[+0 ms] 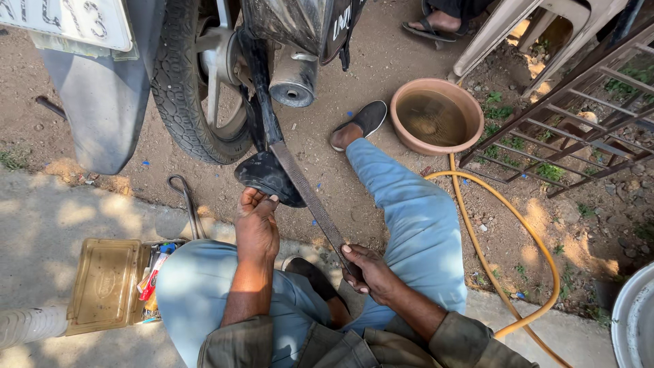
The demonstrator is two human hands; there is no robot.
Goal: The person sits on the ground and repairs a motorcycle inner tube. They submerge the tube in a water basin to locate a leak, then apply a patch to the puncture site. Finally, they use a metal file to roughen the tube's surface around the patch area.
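My left hand (257, 221) grips a fold of black rubber inner tube (267, 178) pulled out beside the motorcycle's rear tyre (182, 88). A long flat metal file (308, 197) is held by its lower end in my right hand (368, 269); its rough blade lies slanted across the tube, with the tip up near the wheel. I squat with my blue-trousered knees on either side, one black shoe (362, 123) stretched out toward the bowl.
A clay bowl of muddy water (436, 116) sits on the dirt to the right, with a yellow hose (507, 232) curving past it. An open metal tin of small supplies (112, 283) lies at left. A tyre lever (189, 204) rests on the ground. Another person's sandalled foot (432, 24) is at top.
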